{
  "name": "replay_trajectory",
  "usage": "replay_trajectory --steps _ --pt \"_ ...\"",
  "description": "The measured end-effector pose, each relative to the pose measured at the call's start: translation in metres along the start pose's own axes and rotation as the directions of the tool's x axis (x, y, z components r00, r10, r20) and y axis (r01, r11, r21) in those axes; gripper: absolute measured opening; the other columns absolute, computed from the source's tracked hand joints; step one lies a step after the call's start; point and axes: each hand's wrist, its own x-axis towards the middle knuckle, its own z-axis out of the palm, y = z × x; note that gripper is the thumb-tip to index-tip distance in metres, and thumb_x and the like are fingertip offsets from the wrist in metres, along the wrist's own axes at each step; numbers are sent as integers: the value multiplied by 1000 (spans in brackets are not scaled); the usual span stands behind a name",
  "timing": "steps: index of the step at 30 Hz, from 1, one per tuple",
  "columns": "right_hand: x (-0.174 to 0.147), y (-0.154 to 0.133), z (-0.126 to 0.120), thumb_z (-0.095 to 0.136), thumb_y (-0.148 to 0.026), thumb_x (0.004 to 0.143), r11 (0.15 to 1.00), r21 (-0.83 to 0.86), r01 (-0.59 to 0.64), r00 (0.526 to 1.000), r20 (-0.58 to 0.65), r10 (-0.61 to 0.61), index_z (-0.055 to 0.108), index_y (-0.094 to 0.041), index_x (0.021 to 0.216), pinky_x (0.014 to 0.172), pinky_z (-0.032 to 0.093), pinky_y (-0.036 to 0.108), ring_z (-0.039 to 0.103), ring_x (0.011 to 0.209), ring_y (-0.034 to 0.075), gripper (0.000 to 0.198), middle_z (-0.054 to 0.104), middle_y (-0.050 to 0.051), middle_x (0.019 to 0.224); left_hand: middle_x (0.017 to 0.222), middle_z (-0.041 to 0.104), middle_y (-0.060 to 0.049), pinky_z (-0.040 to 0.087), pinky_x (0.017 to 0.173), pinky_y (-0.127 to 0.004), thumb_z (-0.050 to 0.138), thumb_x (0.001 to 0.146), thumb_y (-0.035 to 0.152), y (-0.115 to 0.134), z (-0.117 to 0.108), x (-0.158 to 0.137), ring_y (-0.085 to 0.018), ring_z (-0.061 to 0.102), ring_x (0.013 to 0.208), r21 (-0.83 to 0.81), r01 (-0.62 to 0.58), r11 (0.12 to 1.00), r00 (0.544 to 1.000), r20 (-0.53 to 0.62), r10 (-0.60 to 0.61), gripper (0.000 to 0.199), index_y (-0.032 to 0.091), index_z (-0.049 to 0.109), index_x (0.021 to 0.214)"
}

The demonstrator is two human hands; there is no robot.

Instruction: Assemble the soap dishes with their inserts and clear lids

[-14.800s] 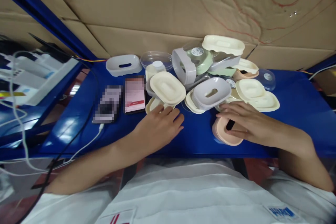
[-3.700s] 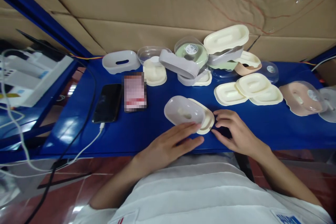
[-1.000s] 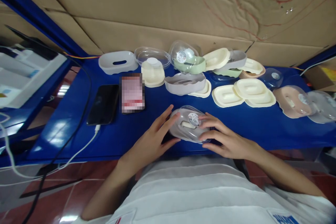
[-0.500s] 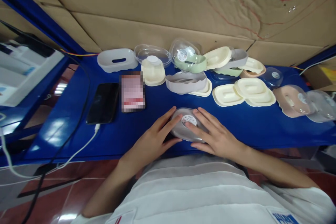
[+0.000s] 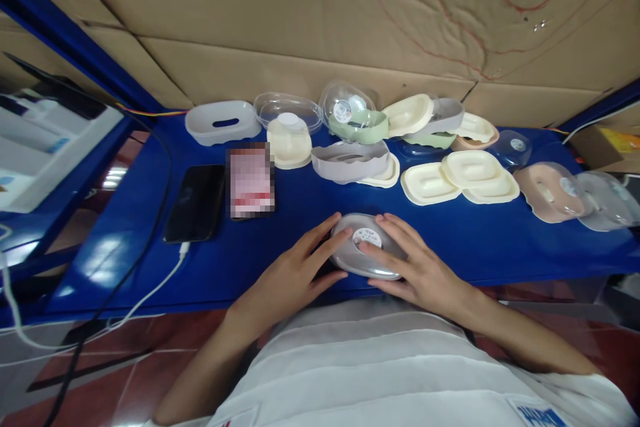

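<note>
A grey soap dish (image 5: 373,265) under a clear lid with a round white label (image 5: 368,239) sits near the front edge of the table, in front of my body. My left hand (image 5: 306,260) grips its left side, index finger over the lid and thumb at the near edge. From the right, my right hand (image 5: 420,263) holds it the same way, one fingertip touching the label. Beyond the hands lie a grey soap dish base (image 5: 350,163) and several cream inset trays (image 5: 475,170).
On the blue table (image 5: 320,203), a black phone (image 5: 195,203) on a white cable and a blurred-out phone (image 5: 251,180) lie at left. Along the cardboard wall (image 5: 280,13) are a grey base (image 5: 223,123), clear lids (image 5: 289,103) and a green base (image 5: 360,127). A pink-brown dish (image 5: 545,193) lies right.
The view has shifted slightly, so the table's contents appear a little lower. Both hands keep their hold on the soap dish, which has turned or tilted slightly at most.
</note>
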Motion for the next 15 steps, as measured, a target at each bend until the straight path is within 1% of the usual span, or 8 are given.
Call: replay_trajectory --steps 4,5,7,8,9,11,13,15 --pt "-14 23 -51 80 -39 97 985 82 -149 985 -73 155 55 -32 161 121 53 56 56 150 33 68 58 14 161 174 41 -13 55 121 -47 62 110 39 1 -1 0 -28 50 157 -5 16 1000 1000 4 -16 68 32 31 170" --pt "-21 37 -71 80 -40 97 974 47 -223 965 -129 228 57 -33 159 120 53 55 61 145 33 67 62 14 158 173 43 -13 55 121 -47 61 111 38 1 -2 0 -27 52 155 4 16 1000 1000 1 -16 65 31 33 169" --pt "-36 81 -113 85 -48 91 923 -86 -374 886 -326 329 67 -32 151 115 55 52 69 134 34 64 71 15 147 170 47 -13 56 121 -46 59 111 37 1 -2 0 -26 56 152 32 -2 999 1000 3 2 60 28 38 167" --pt "-44 109 -134 88 -48 88 857 -168 -487 814 -442 376 71 -29 148 108 58 49 74 126 33 65 74 17 141 169 49 -12 56 121 -47 59 112 37 1 -2 0 -26 57 150 46 -16 999 1000 7 15 57 27 42 165" --pt "-51 141 -154 93 -41 84 733 -220 -643 711 -527 465 71 -26 148 104 58 46 75 123 33 69 73 20 141 168 51 -12 56 121 -47 59 112 36 1 -2 1 -26 59 149 59 -29 998 1000 9 28 53 27 46 162" --pt "-62 206 -188 98 -22 76 419 -256 -871 472 -671 571 70 -17 148 106 51 45 72 127 32 77 71 27 142 165 53 -12 56 121 -48 59 112 35 0 -1 1 -27 60 147 78 -50 996 999 7 50 46 25 53 157" --pt "-69 263 -211 96 -12 74 187 -275 -943 329 -691 644 69 -14 148 106 46 47 66 136 33 80 69 29 143 163 56 -13 57 120 -48 59 112 35 -1 0 1 -27 62 145 89 -62 994 998 4 62 42 24 58 152" --pt "-75 305 -221 95 -22 77 18 -311 -950 219 -626 748 71 -11 144 89 46 50 72 118 34 72 74 32 131 161 57 -14 58 120 -48 58 112 35 -3 1 1 -27 63 144 96 -73 993 997 2 73 40 22 60 149"
